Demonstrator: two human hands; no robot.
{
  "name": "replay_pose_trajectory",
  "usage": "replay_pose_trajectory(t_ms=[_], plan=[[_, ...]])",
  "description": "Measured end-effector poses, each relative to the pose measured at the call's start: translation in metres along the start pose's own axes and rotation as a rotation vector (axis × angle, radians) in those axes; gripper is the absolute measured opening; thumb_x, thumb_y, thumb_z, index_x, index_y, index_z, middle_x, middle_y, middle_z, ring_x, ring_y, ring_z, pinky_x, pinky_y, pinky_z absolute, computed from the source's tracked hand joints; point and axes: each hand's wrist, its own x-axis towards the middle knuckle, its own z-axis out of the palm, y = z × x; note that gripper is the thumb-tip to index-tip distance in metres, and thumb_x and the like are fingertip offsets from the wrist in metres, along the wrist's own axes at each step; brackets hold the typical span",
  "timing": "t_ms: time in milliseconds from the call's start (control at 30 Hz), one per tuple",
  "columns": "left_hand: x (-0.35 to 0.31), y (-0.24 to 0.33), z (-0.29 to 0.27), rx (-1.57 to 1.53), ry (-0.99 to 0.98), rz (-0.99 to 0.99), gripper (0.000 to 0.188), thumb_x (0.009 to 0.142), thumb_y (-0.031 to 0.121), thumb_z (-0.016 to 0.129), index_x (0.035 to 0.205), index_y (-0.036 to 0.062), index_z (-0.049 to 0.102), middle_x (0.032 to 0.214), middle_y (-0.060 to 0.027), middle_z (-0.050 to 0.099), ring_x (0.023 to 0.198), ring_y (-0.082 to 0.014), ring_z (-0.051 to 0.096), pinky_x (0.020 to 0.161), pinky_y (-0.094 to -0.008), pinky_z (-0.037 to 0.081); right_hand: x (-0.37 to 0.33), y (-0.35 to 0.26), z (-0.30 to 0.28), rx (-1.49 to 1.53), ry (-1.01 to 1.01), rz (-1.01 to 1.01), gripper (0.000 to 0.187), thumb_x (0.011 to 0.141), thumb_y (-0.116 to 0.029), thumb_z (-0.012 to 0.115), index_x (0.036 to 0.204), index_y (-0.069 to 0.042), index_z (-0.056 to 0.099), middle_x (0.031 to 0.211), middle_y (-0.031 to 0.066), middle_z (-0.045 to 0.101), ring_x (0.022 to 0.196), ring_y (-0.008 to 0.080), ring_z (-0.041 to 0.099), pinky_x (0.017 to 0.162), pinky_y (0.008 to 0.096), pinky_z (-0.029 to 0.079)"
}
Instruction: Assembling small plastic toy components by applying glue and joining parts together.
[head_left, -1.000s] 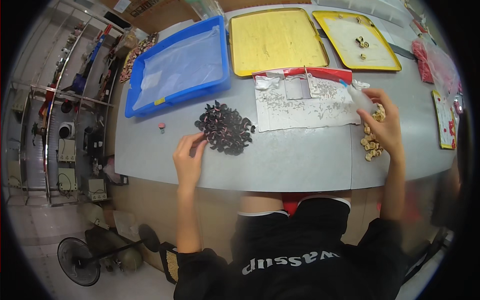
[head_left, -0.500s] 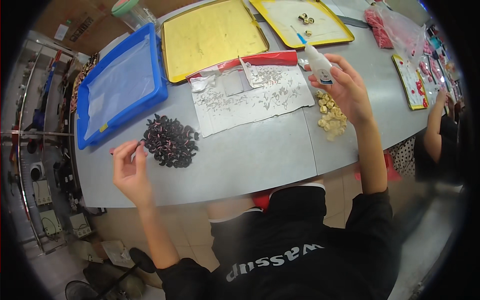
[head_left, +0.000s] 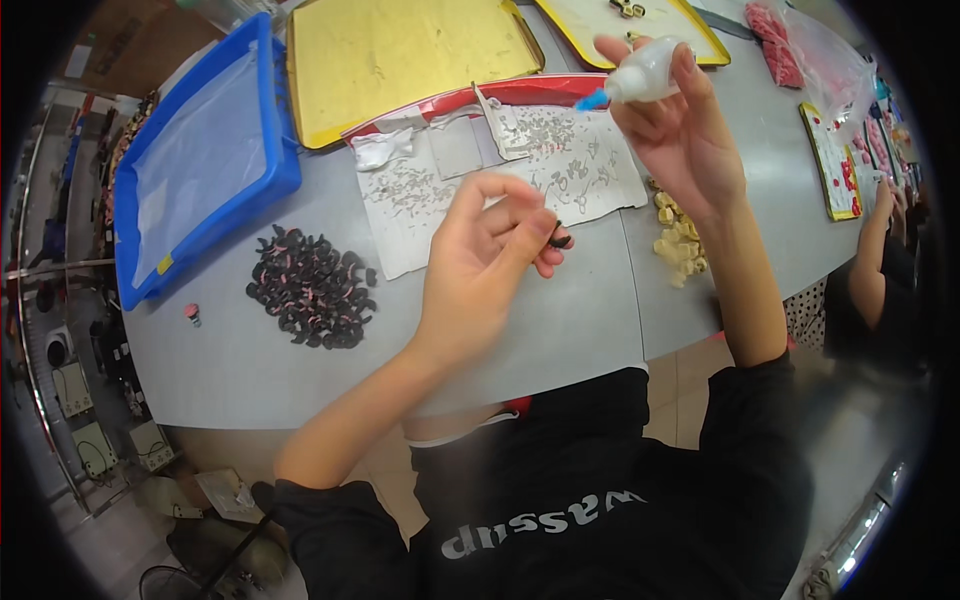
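Note:
My left hand (head_left: 480, 265) is in front of the white sheet (head_left: 400, 245), its fingers pinching a small black curved piece (head_left: 561, 240). Beyond it to the right, my right hand (head_left: 690, 140) grips a white squeeze bottle (head_left: 648, 72). The bottle lies on its side, its blue nozzle (head_left: 592, 101) pointing left and slightly down, apart from the black piece. A heap of black curved pieces (head_left: 315, 290), some showing pink, rests on the table left of my left hand. Many tiny silvery pieces (head_left: 575, 170) are scattered over the sheet.
A blue tray (head_left: 285, 165) stands at the left, beside a yellow tray (head_left: 410, 60). Another yellow-rimmed tray (head_left: 720, 50) is at the back right. Small gold pieces (head_left: 680, 245) lie near my right forearm. A pink piece (head_left: 192, 314) sits far left. A co-worker's arm (head_left: 868, 240) shows at right.
My left hand has come from beside the black heap to the middle, carrying the black piece. My right hand has turned the bottle from nozzle up to nozzle pointing left and down.

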Motion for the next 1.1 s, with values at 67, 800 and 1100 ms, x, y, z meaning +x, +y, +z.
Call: replay_pose_trajectory(t_ms=[67,800,1100], plan=[[-0.002,-0.012,-0.011,0.017,-0.006,-0.033,0.012,0.09,0.011,0.054,0.096,0.0003,0.051,0.085,-0.0096,0.059,0.074,-0.013,0.056,0.066,-0.0252,0.046,-0.006,0.006,-0.007,0.101,-0.002,0.073,0.04,0.093,-0.041,0.043,0.111,-0.005,0.048,0.108,0.012,0.059,0.053,0.0002,0.03,0.056,0.0173,0.034],[-0.002,-0.019,-0.026,0.033,-0.193,0.011,0.032,0.072,-0.015,0.064,0.099,-0.0052,0.05,0.094,-0.0116,0.057,0.087,-0.0184,0.059,0.08,-0.0312,0.05,-0.013,-0.026,0.027,-0.465,0.106,0.448,0.045,0.097,-0.043,0.021,0.115,-0.005,0.039,0.092,0.0247,0.059,0.047,0.0104,0.04,0.05,0.0222,0.038],[-0.005,-0.018,-0.023,0.243,-0.225,0.115,0.03,0.07,-0.013,0.067,0.095,-0.0055,0.053,0.091,-0.0121,0.06,0.084,-0.0186,0.06,0.073,-0.0301,0.049,-0.018,-0.028,0.029,-0.589,0.087,0.478,0.045,0.096,-0.046,0.025,0.112,-0.005,0.039,0.083,0.022,0.061,0.043,0.0102,0.039,0.043,0.0199,0.034]])
